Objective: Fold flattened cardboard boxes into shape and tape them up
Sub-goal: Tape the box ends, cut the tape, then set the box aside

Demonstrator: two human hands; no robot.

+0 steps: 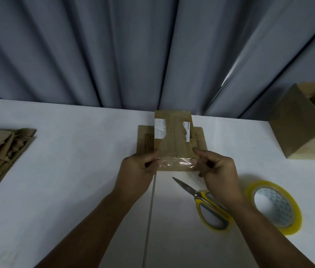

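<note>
Cardboard box (174, 136) rests on the white surface (75, 171), its taped near edge pinched at either corner by the left hand (137, 167) and right hand (218, 171) (scissors (207, 202), tape roll (276, 206) nearby).

Single head-worn wide-angle view. Looks forward and down across white worktop (65, 171) toward grey curtain (114, 45) behind far edge. Takes in left hand (137, 167) and right hand (218, 171) close, at mid-frame, forearms entering from bottom edge. Bows straight lines near borders.

Matt brown cardboard box (174, 136) w/ glossy clear tape strip (176, 163); scissors (203, 198) metal/plastic.
</note>
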